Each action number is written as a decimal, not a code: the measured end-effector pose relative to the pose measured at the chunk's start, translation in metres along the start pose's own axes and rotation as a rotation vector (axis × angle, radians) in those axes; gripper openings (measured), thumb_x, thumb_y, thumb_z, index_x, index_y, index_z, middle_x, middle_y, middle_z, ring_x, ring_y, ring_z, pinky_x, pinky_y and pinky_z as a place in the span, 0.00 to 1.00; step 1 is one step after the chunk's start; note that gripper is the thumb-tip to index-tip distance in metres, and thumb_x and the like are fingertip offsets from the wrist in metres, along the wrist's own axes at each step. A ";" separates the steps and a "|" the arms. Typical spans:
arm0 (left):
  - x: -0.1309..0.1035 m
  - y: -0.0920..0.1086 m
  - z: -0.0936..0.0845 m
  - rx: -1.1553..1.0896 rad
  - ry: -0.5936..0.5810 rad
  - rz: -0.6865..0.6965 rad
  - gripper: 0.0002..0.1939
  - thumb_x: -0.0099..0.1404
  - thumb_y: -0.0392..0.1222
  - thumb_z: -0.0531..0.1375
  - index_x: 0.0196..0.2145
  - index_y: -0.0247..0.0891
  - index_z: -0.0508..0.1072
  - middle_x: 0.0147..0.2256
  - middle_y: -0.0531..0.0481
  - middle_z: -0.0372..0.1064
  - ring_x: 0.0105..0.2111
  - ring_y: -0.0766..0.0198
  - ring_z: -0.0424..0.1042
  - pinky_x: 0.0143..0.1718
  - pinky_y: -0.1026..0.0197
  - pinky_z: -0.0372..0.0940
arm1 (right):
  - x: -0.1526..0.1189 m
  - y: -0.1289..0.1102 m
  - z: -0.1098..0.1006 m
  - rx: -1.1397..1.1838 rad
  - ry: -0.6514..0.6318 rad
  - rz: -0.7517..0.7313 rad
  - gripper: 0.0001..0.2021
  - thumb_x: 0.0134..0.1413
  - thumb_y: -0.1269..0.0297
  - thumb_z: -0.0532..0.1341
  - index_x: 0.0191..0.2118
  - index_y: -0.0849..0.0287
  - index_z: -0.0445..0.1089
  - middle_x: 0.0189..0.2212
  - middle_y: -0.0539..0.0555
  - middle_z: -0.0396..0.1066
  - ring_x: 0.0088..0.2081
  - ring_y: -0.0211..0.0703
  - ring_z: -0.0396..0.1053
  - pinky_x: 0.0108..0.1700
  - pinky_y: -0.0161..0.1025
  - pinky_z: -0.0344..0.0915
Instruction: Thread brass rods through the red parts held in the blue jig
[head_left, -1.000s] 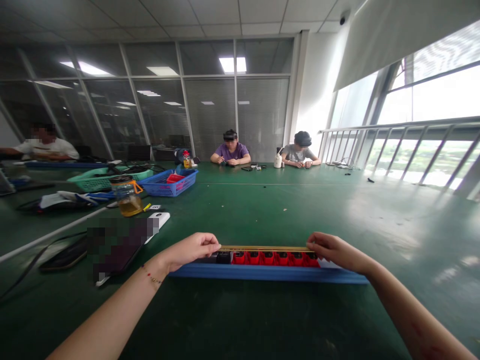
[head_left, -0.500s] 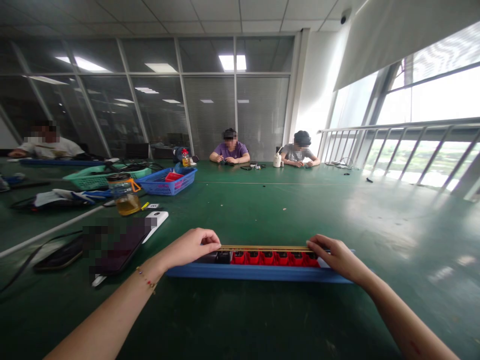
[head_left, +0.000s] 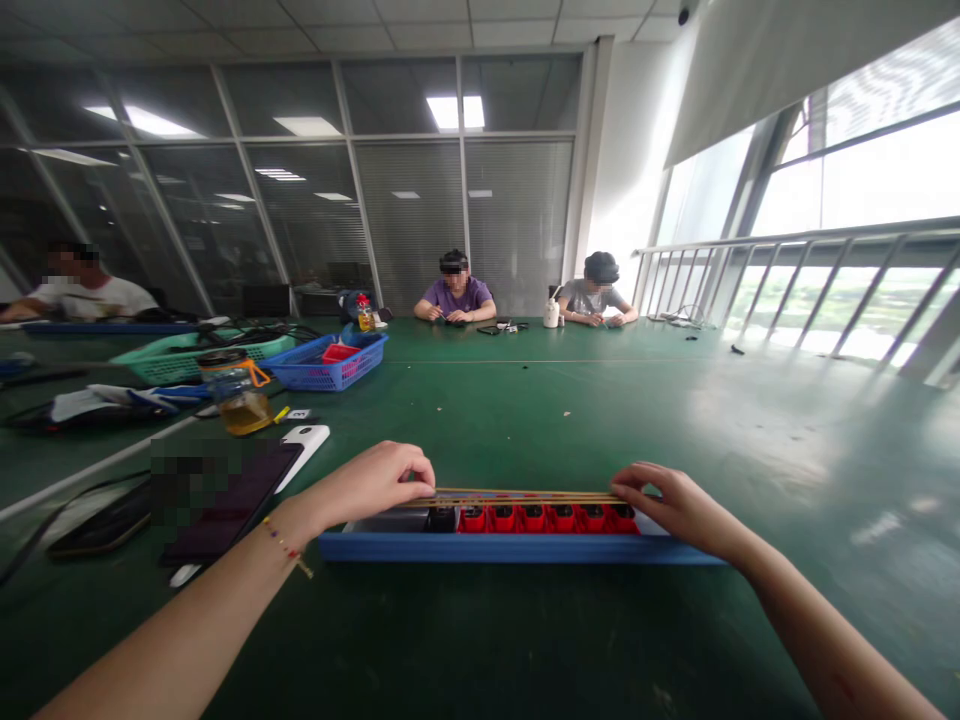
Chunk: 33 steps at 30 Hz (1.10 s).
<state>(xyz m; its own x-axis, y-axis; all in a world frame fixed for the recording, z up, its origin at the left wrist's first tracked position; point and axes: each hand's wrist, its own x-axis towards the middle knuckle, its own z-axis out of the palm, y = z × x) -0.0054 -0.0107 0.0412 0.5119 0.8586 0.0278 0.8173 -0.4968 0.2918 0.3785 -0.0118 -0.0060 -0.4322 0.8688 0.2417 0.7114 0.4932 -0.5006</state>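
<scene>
My left hand [head_left: 394, 474] pinches the left end of a bundle of thin tan sticks [head_left: 525, 497]; their material is unclear. The right end is pinched in my right hand [head_left: 660, 497], with the other fingers curled. Level and straight, the sticks span the space between both hands, just over a long blue tray [head_left: 517, 548]. Inside the tray stands a row of several small red bins [head_left: 533, 518] with dark contents too small to name. A black piece [head_left: 441, 519] sits left of the bins. My right hand covers part of the tray's right end.
Left of me lie a dark phone [head_left: 105, 518], a dark pixelated slab [head_left: 232, 500] and a white device [head_left: 304, 450]. Beyond are a jar of amber liquid [head_left: 247, 408], a green basket [head_left: 154, 368] and a blue basket [head_left: 326, 374]. Three people sit across the green table [head_left: 480, 410].
My left hand has shifted a little left and up, uncovering more of the tray's left end. The sticks now look slightly spread apart. The view has shifted slightly.
</scene>
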 end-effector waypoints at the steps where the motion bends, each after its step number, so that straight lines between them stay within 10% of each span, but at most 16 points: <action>1: -0.001 -0.002 -0.001 0.016 0.033 0.011 0.13 0.59 0.49 0.53 0.29 0.42 0.74 0.31 0.53 0.69 0.32 0.65 0.67 0.33 0.67 0.56 | 0.000 0.001 0.000 -0.007 0.000 -0.001 0.16 0.56 0.51 0.51 0.39 0.56 0.68 0.36 0.54 0.70 0.36 0.44 0.67 0.37 0.38 0.64; 7: -0.002 -0.038 -0.013 0.123 0.333 0.064 0.15 0.63 0.49 0.49 0.34 0.42 0.73 0.37 0.51 0.68 0.37 0.63 0.66 0.41 0.64 0.57 | 0.002 0.012 -0.005 -0.165 0.138 -0.075 0.25 0.53 0.51 0.55 0.56 0.50 0.54 0.54 0.57 0.55 0.53 0.53 0.57 0.51 0.48 0.59; 10: 0.003 -0.058 -0.013 0.151 0.409 0.039 0.16 0.64 0.48 0.47 0.36 0.41 0.72 0.38 0.50 0.68 0.38 0.63 0.66 0.42 0.63 0.57 | 0.002 0.012 -0.014 -0.251 0.157 -0.091 0.20 0.51 0.50 0.56 0.49 0.49 0.63 0.52 0.57 0.58 0.52 0.55 0.57 0.50 0.50 0.58; 22: 0.041 -0.069 0.027 0.033 0.143 -0.078 0.13 0.60 0.47 0.52 0.28 0.40 0.74 0.31 0.50 0.69 0.32 0.65 0.67 0.35 0.66 0.56 | 0.024 -0.004 -0.053 -0.057 -0.489 -0.050 0.14 0.57 0.55 0.50 0.36 0.53 0.71 0.31 0.52 0.74 0.31 0.43 0.69 0.33 0.35 0.64; 33: 0.067 -0.081 0.038 -0.073 0.040 -0.138 0.06 0.55 0.40 0.56 0.26 0.40 0.73 0.29 0.52 0.71 0.30 0.65 0.68 0.32 0.66 0.57 | 0.039 -0.001 -0.053 0.020 -0.469 -0.025 0.12 0.54 0.53 0.52 0.31 0.48 0.70 0.29 0.51 0.73 0.31 0.45 0.69 0.35 0.39 0.67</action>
<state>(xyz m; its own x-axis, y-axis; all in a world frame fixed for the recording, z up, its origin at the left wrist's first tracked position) -0.0276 0.0818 -0.0167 0.3840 0.9231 0.0206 0.8569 -0.3646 0.3645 0.3904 0.0241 0.0484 -0.6561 0.7406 -0.1453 0.6888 0.5089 -0.5163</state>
